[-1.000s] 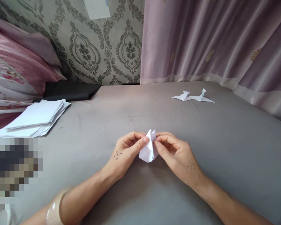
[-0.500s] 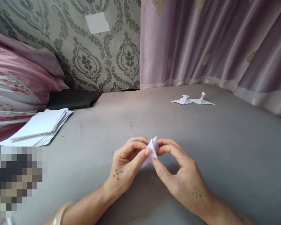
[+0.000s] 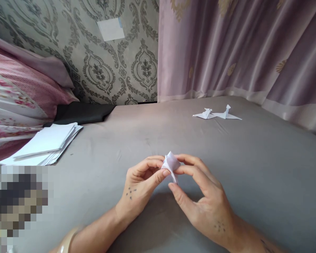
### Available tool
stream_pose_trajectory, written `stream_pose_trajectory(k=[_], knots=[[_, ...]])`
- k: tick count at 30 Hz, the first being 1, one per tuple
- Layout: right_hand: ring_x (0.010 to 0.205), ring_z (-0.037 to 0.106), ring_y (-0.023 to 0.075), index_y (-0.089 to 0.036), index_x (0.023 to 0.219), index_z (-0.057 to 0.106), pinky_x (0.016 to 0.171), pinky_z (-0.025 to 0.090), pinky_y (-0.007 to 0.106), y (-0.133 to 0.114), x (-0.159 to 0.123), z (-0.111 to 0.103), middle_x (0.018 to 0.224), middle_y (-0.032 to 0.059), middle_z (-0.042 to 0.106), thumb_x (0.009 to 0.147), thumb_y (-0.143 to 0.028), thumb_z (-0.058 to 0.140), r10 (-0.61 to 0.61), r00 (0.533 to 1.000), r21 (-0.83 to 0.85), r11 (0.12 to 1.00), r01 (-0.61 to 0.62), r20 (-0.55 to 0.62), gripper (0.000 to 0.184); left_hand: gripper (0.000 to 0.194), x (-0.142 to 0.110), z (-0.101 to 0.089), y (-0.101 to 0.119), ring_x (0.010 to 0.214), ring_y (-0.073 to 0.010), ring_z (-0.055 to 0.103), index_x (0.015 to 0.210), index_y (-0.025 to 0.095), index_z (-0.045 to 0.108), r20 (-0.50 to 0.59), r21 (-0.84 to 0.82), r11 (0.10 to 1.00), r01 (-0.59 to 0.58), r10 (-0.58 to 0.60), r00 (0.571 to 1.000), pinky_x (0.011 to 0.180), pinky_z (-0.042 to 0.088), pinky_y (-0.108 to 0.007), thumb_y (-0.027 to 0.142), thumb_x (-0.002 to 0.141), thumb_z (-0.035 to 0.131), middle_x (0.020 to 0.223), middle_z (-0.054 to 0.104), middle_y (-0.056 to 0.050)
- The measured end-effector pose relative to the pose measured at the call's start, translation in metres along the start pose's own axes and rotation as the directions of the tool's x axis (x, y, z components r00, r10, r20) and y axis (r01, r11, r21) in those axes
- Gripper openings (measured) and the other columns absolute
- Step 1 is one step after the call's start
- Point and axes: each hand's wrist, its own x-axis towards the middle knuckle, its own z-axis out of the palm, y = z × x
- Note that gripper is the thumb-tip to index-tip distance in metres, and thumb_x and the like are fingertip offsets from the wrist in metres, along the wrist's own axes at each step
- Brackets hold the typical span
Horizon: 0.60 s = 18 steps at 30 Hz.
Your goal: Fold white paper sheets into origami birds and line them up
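A small piece of folded white paper (image 3: 172, 163) is held up between my two hands, above the grey sheet, near the middle of the view. My left hand (image 3: 144, 181) pinches its left side between thumb and fingers. My right hand (image 3: 205, 193) has its index and middle fingers against the paper's right side, and its thumb sits by the lower tip. The far ends of the left fingers are hidden behind the paper. Farther off stand two folded paper birds, a left one (image 3: 206, 114) and a right one (image 3: 226, 113), close together.
A stack of white paper sheets (image 3: 46, 140) lies at the left, with a black folded thing (image 3: 81, 113) behind it. The grey sheet (image 3: 126, 137) covers the surface. Pink curtains (image 3: 213, 49) hang at the back right; a patterned wall (image 3: 100, 70) stands at the back left.
The folded paper has been turned in my hands, showing a broader face on its right. My right fingers have shifted over it, and the right thumb has moved slightly down and left.
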Motion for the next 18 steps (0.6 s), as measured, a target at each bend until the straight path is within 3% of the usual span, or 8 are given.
stream_pose_trajectory(k=[5,12,18], knots=[[0.113,0.057,0.0212,-0.025,0.103,0.060,0.097,0.049,0.037,0.0013,0.0011,0.0011,0.123,0.0068,0.056,0.082,-0.019,0.060,0.068,0.997,0.005,0.998,-0.068,-0.047,0.022,0.012,-0.0001,-0.0004,-0.0012,0.092,-0.0147,0.066,0.080,0.020,0.073,-0.009,0.030,0.999,-0.017,0.018,1.000,0.084,0.054,-0.024,0.009,0.078,0.069,0.097,0.070,-0.002],[0.100,0.059,0.0179,-0.023,0.099,0.061,0.086,0.052,0.033,-0.0020,0.0024,0.0063,0.109,0.0064,0.057,0.083,-0.013,0.059,0.047,0.987,0.007,0.999,-0.047,-0.152,0.019,0.019,-0.0021,-0.0013,-0.0059,0.094,-0.0130,0.065,0.083,0.024,0.073,-0.015,0.012,0.995,-0.100,0.100,0.995,0.084,0.054,-0.022,0.006,0.079,0.068,0.099,0.068,0.000],[0.091,0.060,0.0159,-0.022,0.103,0.059,0.079,0.054,0.031,-0.0023,-0.0004,0.0090,0.099,0.0048,0.059,0.084,-0.009,0.058,0.042,0.985,0.040,0.999,-0.036,-0.168,0.023,0.020,-0.0035,-0.0010,-0.0099,0.096,-0.0129,0.064,0.086,0.025,0.071,-0.023,-0.054,0.992,-0.115,0.114,0.993,0.086,0.054,-0.024,0.006,0.079,0.068,0.101,0.067,0.001]])
